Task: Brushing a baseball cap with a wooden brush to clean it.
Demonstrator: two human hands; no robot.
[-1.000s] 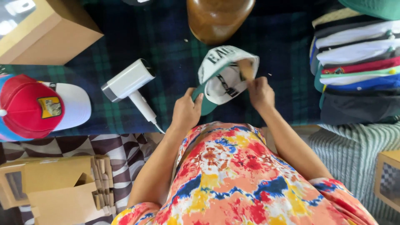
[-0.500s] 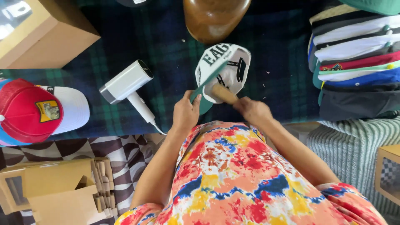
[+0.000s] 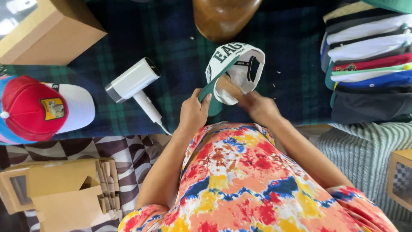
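Left hand: closing its grip on the green brim of the cap, thumb lying along the brim's edge, fingers tucked under and hidden.
Right hand: pressing a tan brush-like tool into the cap's hollow; fingers wrapping the handle, the tool's head mostly buried in the crown (too covered for telling its kind).
Green and white cap: being held upside down, just above the plaid cloth, between both hands and near the person's chest; white lettering curving along the crown, half turned away.
Plaid cloth: dark blue and green, covering the bench and carrying everything else.
Brown rounded object: sitting beyond the cap, getting cut off by the top edge.
Cardboard box: lying at the upper left corner, a clear window panel glaring white, contents not showing.
White handheld steamer: lying tilted left of the cap, cord trailing toward the bench's near edge.
Red and white cap: resting at the left edge, a yellow square patch on its front, partly cropped.
Stack of folded caps: piling up at the right in white, red, green, blue and dark grey.
Flat cardboard boxes: lying lower left on the checkered floor, one with a small window.
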